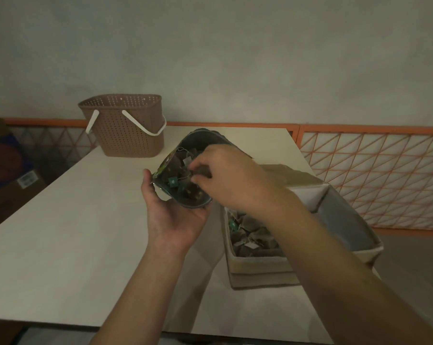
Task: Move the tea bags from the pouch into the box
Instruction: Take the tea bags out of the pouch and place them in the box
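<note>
Two hands at pouch (pixel 198 143), mouth tilted toward camera, left hand (pixel 172 215) gripping it, right hand (pixel 231 178) seemingly pinching tea bags (pixel 183 180).

Basket (pixel 125 125) upper left of centre: tan-brown, dotted perforation pattern all over, white handles. Table (pixel 61 220): plain cream-white. Pouch (pixel 185 170) at centre: dull grey-silver inside, green printed edge at its left rim. Tea bags in pouch (pixel 183 180): brown-grey, tags green and white. Box (pixel 260 270) lower right: beige cardboard, grey inner wall. Tea bags in box (pixel 255 235): olive-brown, one green tag, pale tags. Fence panel (pixel 375 180) at right: orange frame, orange diagonal lattice over white. Wall (pixel 210 58): plain grey-green. Far-left carton (pixel 8 160): brown with blue and red print, white barcode label.
</note>
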Motion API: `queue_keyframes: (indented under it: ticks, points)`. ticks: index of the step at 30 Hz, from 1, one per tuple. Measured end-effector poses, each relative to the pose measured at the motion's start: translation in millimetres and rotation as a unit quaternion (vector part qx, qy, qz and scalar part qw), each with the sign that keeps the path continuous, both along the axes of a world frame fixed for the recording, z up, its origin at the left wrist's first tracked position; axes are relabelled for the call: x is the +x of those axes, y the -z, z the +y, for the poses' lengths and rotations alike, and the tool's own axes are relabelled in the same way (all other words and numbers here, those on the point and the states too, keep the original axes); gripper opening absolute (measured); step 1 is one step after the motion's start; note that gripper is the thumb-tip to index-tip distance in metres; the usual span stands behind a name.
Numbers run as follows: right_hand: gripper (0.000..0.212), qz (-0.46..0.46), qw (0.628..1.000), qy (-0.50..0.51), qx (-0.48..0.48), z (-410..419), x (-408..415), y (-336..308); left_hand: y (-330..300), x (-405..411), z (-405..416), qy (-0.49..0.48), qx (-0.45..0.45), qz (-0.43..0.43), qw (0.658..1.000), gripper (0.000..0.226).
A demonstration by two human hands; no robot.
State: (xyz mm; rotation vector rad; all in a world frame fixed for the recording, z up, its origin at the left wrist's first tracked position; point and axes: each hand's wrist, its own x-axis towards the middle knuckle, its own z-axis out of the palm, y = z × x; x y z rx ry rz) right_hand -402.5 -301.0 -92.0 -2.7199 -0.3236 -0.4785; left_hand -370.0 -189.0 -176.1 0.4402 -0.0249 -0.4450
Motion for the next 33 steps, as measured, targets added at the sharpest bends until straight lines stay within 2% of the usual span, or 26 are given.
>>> queue_keyframes:
  ticks: [5, 9, 15, 21, 25, 28, 30, 33]
  points:
    - [0.036, 0.113, 0.989, 0.027, -0.089, 9.3, 30.4, 1.9, 1.6, 0.3, 1.2, -0.006, -0.005, 0.018, 1.000, 0.075]
    - [0.039, 0.162, 0.977, 0.020, -0.135, 13.3, 45.0, -2.6, 0.9, 1.5, 1.8, -0.004, -0.006, 0.019, 1.000, 0.075]
    - [0.038, 0.141, 0.978, 0.039, -0.146, 12.5, 43.3, -0.3, 0.4, 1.5, 3.0, -0.005, 0.002, 0.011, 1.000, 0.078]
    - [0.021, 0.086, 0.988, 0.044, -0.123, -0.9, 21.9, -1.7, 1.3, 1.0, -0.9, 0.008, 0.007, 0.006, 1.000, 0.079]
    - [0.019, 0.031, 0.998, 0.029, -0.037, -15.4, 4.4, 0.3, 0.3, 1.9, -1.7, 0.010, 0.008, 0.004, 1.000, 0.079]
    - [0.015, -0.003, 0.995, 0.019, 0.094, -28.0, -11.2, -5.0, -0.8, 2.5, -2.8, 0.008, 0.002, -0.002, 1.000, 0.078]
    - [0.014, -0.039, 0.978, 0.017, 0.205, -35.8, -21.9, -10.8, -1.2, 2.4, -4.2, 0.007, -0.004, -0.008, 1.000, 0.079]
    - [0.011, -0.082, 0.931, 0.010, 0.357, -46.7, -34.5, -20.6, -0.6, 2.5, -5.6, -0.001, -0.010, -0.008, 1.000, 0.081]
